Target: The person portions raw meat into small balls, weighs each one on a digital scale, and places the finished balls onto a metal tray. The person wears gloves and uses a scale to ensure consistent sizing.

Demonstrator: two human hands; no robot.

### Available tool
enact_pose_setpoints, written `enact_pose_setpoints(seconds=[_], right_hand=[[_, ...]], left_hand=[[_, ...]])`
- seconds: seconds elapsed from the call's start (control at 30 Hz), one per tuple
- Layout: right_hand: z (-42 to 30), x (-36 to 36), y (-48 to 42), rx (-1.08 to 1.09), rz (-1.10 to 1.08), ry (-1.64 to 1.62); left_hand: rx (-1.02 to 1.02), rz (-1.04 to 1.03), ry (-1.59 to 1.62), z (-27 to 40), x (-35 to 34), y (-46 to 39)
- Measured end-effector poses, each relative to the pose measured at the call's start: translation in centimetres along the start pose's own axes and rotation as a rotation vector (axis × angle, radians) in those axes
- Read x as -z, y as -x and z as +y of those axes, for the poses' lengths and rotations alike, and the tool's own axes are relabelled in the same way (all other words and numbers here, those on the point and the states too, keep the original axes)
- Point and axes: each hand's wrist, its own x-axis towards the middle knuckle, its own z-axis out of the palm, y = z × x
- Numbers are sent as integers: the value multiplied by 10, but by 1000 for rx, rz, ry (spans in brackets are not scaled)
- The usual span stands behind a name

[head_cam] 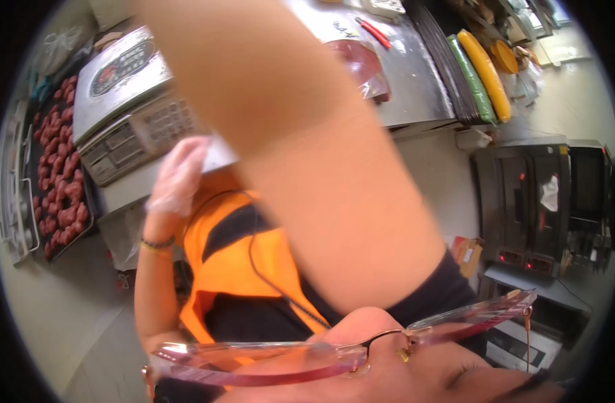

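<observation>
My left hand [179, 176], in a clear plastic glove, is beside the front edge of the table, just below the keypad of a digital weighing scale [136, 128]. No object shows in it; its fingers are blurred and partly hidden by one another. The scale has a steel platform [117, 68] with a dark oval print. My bare right forearm [297, 126] is raised across the middle of the view, and its hand is beyond the top edge. Behind the forearm, a clear plastic bag with dark red contents [360, 65] lies on the steel table [413, 80], partly covered.
Left of the scale, a black tray [88, 226] holds many dark red lumps [60, 171]. A red-handled tool [375, 32] lies on the table. Stacked black trays [438, 60] and green [471, 80] and yellow [484, 75] packages line its right end. Ovens [529, 201] stand to the right.
</observation>
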Motion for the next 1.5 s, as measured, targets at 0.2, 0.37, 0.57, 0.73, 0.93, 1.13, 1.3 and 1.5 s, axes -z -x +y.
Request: enact_pose_setpoints(seconds=[0.2, 0.37, 0.57, 0.73, 0.93, 1.13, 1.3, 1.5], right_hand=[[72, 6, -32, -239, -438, 230], [141, -43, -19, -155, -408, 97], [178, -90, -11, -173, -279, -349], [165, -103, -25, -288, -314, -333], [143, -106, -21, -351, 52, -108], [153, -136, -17, -381, 214, -5], [141, -133, -15, -295, 244, -136], [140, -155, -31, -178, 378, -59]], left_hand=[[-311, -103, -448, 22, -28, -94], [-374, -186, -544, 50, -99, -219], [-108, -423, -834, 78, -165, -295], [-311, -381, -758, 47, -191, -320], [-258, -3, -925, 32, -208, -326], [-279, 77, -954, 31, -208, -318], [-238, -120, -1179, 33, -175, -320], [-180, -443, -1166, 50, -122, -301]])
